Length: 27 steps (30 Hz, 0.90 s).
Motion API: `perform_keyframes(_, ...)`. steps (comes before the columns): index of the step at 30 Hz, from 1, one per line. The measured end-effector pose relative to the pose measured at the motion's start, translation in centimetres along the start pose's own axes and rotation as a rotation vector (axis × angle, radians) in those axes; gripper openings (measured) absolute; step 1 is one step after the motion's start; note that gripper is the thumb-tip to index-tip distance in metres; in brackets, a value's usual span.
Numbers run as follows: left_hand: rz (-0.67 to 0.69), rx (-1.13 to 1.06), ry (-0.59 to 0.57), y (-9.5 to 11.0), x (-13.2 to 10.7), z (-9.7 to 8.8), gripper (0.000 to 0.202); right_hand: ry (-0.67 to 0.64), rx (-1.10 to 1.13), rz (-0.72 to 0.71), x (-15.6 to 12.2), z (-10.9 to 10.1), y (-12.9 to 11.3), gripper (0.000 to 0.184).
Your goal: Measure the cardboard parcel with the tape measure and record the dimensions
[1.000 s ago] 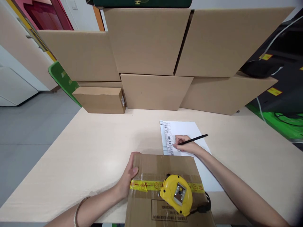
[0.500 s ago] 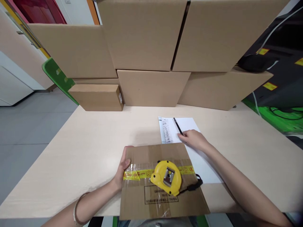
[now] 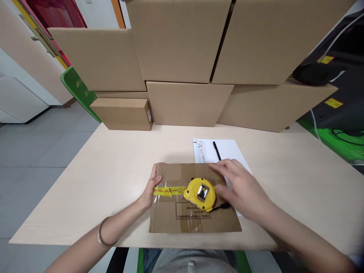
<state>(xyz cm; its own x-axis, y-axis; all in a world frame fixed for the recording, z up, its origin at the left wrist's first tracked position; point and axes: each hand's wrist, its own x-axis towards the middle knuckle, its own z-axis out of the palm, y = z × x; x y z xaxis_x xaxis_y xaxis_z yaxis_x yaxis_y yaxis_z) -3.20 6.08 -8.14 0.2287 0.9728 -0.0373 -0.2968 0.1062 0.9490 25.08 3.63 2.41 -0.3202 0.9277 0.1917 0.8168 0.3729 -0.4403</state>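
Observation:
My left hand [image 3: 150, 187] grips the left edge of a flat cardboard box [image 3: 167, 223], its thumb on top. Yellow printed tape and clear tape run across the box, with dark print below. On top lies a yellow tape measure [image 3: 195, 191] with a metal clip and a black strap. My right hand [image 3: 236, 185] is over the box's right side, slightly blurred, fingers and thumb apart, close to the tape measure but not holding it. Behind the box, a black pen [image 3: 216, 150] lies on white paper [image 3: 230, 148], which the box and my right hand partly cover.
Several large cardboard boxes [image 3: 182, 41] are stacked along the back of the pale table [image 3: 93, 182]. A smaller closed carton [image 3: 125, 117] stands at the back left. A green chair back [image 3: 75, 87] shows beyond the left edge, and dark equipment [image 3: 338, 83] with cables at the right.
My right hand has let go of the pen, leaving it on the paper, and has come back over the box's right side. The box, in my left hand, appears slightly farther forward.

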Motion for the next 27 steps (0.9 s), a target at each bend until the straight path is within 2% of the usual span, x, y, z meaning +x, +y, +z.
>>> perform_keyframes(3,0.088,0.153,0.051,0.7,-0.1,-0.6,0.053,-0.037,-0.005,-0.132,-1.3,1.4,-2.3,0.059)
perform_keyframes(6,0.134,0.304,-0.036,1.5,-0.2,-1.3,0.032,-0.100,0.158,-0.096,-1.9,2.3,-2.7,0.054)
perform_keyframes(8,0.118,0.326,-0.109,1.8,-0.2,-1.6,0.028,-0.108,0.280,-0.063,-1.6,2.3,-2.8,0.048)
perform_keyframes(12,0.077,0.152,-0.141,1.5,-0.2,-1.6,0.038,-0.022,0.315,-0.189,1.2,1.5,-4.4,0.041)
perform_keyframes(14,0.038,0.015,-0.150,1.1,-0.2,-1.6,0.051,-0.107,0.270,-0.243,3.1,1.5,-5.9,0.043)
perform_keyframes(16,-0.019,-0.087,-0.170,0.8,-0.3,-1.7,0.063,-0.247,0.179,-0.262,4.7,2.0,-7.5,0.047)
perform_keyframes(19,-0.057,-0.117,-0.211,0.7,-0.2,-2.0,0.071,-0.375,0.060,-0.284,5.8,3.1,-9.0,0.051)
perform_keyframes(21,-0.004,-0.061,-0.258,1.0,0.0,-2.3,0.068,-0.383,0.054,-0.281,5.7,3.4,-9.0,0.052)
perform_keyframes(23,0.077,0.056,-0.316,1.2,0.2,-2.7,0.055,-0.376,0.094,-0.251,5.1,3.0,-8.1,0.049)
perform_keyframes(25,0.131,0.180,-0.356,1.4,0.4,-3.2,0.043,-0.372,0.159,-0.198,4.1,1.9,-6.3,0.041)
perform_keyframes(27,0.135,0.241,-0.376,1.4,0.6,-3.5,0.039,-0.361,0.235,-0.120,2.6,0.3,-3.8,0.034)
